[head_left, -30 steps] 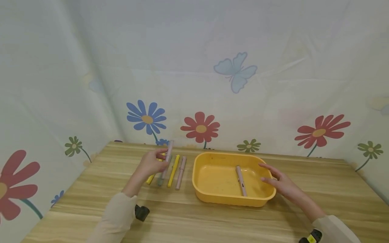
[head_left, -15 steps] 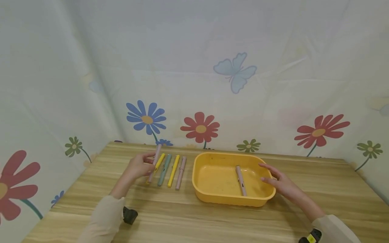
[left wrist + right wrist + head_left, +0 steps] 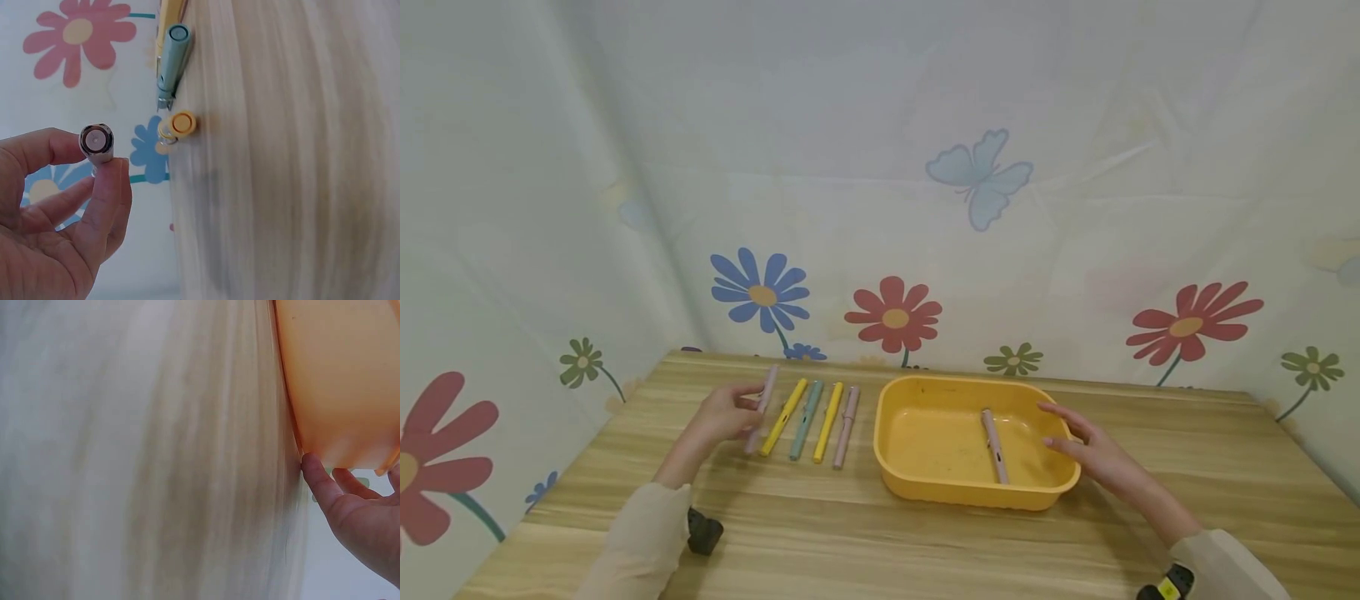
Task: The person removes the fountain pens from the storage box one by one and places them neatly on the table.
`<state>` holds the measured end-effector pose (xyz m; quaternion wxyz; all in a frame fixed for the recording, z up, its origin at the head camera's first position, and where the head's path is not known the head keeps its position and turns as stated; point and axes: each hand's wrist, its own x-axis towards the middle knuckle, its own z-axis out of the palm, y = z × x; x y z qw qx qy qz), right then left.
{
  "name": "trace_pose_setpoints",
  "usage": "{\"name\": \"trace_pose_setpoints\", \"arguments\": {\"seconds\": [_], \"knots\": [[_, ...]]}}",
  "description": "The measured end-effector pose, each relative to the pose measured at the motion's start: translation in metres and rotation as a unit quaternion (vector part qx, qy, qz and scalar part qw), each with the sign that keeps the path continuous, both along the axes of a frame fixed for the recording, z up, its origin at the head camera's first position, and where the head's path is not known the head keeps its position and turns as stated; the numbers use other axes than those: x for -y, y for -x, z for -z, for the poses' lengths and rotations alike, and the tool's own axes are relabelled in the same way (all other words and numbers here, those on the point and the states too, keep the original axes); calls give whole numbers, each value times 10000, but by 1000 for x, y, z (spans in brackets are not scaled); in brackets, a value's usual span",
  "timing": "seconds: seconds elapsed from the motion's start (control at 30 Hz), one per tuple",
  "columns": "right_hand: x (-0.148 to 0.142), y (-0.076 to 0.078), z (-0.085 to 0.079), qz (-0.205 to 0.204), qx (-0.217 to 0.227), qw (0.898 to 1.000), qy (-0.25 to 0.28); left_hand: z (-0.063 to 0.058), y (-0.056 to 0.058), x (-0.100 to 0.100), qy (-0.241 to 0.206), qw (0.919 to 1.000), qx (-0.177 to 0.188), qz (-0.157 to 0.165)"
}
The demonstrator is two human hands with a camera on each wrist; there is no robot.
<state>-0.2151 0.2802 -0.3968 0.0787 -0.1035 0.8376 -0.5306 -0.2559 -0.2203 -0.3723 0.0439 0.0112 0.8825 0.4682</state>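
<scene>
My left hand (image 3: 722, 414) pinches a pale lilac pen (image 3: 767, 387) between thumb and fingers, at the left of a row of pens. Seen end-on in the left wrist view, the pen (image 3: 97, 140) shows its round tip. To its right lie a yellow pen (image 3: 784, 417), a green pen (image 3: 807, 421), another yellow pen (image 3: 828, 422) and a lilac pen (image 3: 846, 427). At the right end of a yellow plastic basin (image 3: 917, 492), my right hand (image 3: 1101, 457) rests with relaxed, spread fingers, its fingertips over the rim. One lilac pen (image 3: 994, 446) lies inside the basin.
The wooden table (image 3: 820, 542) meets a white cloth backdrop (image 3: 850, 125) printed with flowers and a butterfly. Black wrist devices sit by both sleeves, one of them a dark camera (image 3: 704, 532) at the left sleeve.
My left hand has carried the lilac pen leftward and lower, from over the green pen to beside the left yellow pen, uncovering the row. The right hand and basin stay put.
</scene>
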Motion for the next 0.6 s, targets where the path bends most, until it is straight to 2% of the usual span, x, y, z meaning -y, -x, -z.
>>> {"name": "trace_pose_setpoints", "arguments": {"seconds": [0.6], "knots": [[0, 0, 0, -58, -28, 9999, 76, 16, 18, 17, 68, 9996, 265, 43]]}}
